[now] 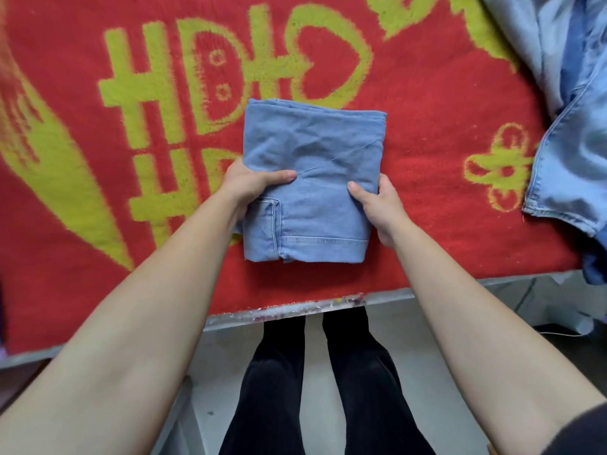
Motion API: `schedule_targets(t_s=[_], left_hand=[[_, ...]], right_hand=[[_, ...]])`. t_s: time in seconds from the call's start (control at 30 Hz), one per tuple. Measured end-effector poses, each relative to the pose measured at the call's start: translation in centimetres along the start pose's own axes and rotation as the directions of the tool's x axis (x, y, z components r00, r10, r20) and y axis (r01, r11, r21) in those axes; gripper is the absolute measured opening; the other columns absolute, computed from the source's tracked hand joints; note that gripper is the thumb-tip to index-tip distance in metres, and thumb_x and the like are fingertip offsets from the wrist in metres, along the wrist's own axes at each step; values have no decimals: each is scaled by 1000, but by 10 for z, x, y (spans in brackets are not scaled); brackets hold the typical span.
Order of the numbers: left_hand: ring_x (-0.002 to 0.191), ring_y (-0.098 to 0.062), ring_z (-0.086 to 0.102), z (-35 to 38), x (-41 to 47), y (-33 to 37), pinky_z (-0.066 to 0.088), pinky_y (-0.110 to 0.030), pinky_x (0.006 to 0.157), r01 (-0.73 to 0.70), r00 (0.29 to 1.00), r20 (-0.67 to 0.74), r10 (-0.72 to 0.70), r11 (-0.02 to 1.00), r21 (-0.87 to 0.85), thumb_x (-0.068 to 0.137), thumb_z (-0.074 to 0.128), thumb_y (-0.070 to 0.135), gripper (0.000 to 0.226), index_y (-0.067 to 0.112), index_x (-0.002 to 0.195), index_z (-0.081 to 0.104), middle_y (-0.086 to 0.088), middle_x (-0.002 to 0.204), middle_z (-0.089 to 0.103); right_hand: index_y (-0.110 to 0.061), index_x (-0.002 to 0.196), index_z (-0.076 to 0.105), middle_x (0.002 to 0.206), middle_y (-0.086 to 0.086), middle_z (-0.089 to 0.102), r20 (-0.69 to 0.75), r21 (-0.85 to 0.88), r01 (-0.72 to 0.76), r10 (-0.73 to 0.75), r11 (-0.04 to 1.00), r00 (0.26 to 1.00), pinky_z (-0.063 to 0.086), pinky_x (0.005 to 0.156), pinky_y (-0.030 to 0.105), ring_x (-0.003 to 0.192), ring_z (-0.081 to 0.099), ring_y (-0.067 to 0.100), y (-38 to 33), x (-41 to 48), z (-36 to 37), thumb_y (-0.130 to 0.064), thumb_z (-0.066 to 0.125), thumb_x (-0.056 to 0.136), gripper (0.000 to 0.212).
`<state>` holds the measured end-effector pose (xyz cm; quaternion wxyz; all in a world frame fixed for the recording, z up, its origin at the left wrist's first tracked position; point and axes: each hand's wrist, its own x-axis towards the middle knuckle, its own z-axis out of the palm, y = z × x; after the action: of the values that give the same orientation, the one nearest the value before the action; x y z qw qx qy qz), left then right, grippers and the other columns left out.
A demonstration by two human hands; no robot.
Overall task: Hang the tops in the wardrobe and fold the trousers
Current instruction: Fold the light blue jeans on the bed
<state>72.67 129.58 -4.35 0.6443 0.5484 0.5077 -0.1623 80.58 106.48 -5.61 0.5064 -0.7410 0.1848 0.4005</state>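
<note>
Left hand [249, 185] clamped on the left edge of the folded jeans [312, 182], thumb lying flat across the top layer, fingers tucked out of sight beneath. Right hand [377, 205] closed the same way on the right edge, thumb on top, fingers hidden under the stack. Bundle lying on the red and yellow blanket [427, 93], about mid-scene, close to the near edge of the bed; lifted or just resting, impossible to tell.

Judged as the close of the fold: squaring the bundle or picking it up to set aside. Best done by keeping both grips level and at matched height, pressing the layers together so none slide out, and lifting straight rather than dragging across the fuzzy pile. Worth smoothing the diagonal crease on top before letting go.

Long axis of the bundle running near to far, tilted slightly. Hem band and a vertical seam toward the near end; soft folded edge at the far end.

Further right, loose denim [571, 126] heaped at the blanket's right side, not yet folded.
</note>
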Motion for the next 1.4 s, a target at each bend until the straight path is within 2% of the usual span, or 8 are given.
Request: schedule_targets(t_s=[0.13,0.23,0.53,0.9,1.0,1.13,1.27,1.4], left_hand=[[73,-17,74,-4,-30,1,55,-28,56,191,975,130,-180,979,-73,65,86,29,26,21,88,78,1,87,77],[87,-21,69,-21,-59,0,49,-33,74,287,938,223,-266,955,-68,65,74,46,41,29,102,73,2,98,75],[114,-30,66,-83,-202,70,54,-45,87,113,969,243,44,796,-595,87,47,73,70,23,134,58,-9,128,67],[85,-26,67,-162,-436,95,50,-36,73,-288,954,-90,285,795,-534,84,51,60,48,34,122,63,-6,108,69],[70,-22,62,-166,-494,56,45,-32,67,-421,907,-259,332,696,-582,76,57,38,26,37,95,75,-6,92,64],[77,-26,64,-158,-558,-17,50,-31,63,-579,800,-519,301,614,-536,77,64,13,60,43,129,57,-11,112,70],[91,-25,67,-134,-633,-88,53,-36,74,-667,689,-699,191,544,-509,77,65,5,70,34,139,51,-4,114,72],[94,-24,66,-114,-726,-162,51,-34,73,-742,571,-818,69,469,-479,67,72,8,70,43,126,58,-1,113,71]], right_hand=[[-18,124,58,116,3,73,162,110,-84,66,990,985,54,95,37,106,69,19,-22,-10,-15,2,63,89,41],[-15,136,54,126,6,69,242,123,-102,70,987,968,52,95,37,111,66,22,-50,-35,-25,3,52,88,51],[-38,130,61,117,6,69,600,130,-207,89,970,795,42,87,43,103,66,29,-185,-153,-46,-63,39,84,57],[-38,146,45,135,15,63,815,-9,59,-27,998,579,47,97,54,122,62,34,-310,-309,-3,-91,49,66,96],[-38,140,52,128,12,68,872,-62,179,-34,982,489,50,90,49,113,67,32,-313,-346,28,-86,46,74,81],[-39,127,65,119,10,59,938,-143,312,28,939,345,43,75,39,94,56,29,-286,-401,72,-45,61,81,47],[-37,132,59,134,13,63,976,-138,395,56,908,210,42,78,33,108,54,30,-231,-468,114,13,43,77,76],[-29,145,49,119,19,61,985,-172,504,151,846,82,43,81,34,105,51,30,-173,-556,139,20,39,76,84]])
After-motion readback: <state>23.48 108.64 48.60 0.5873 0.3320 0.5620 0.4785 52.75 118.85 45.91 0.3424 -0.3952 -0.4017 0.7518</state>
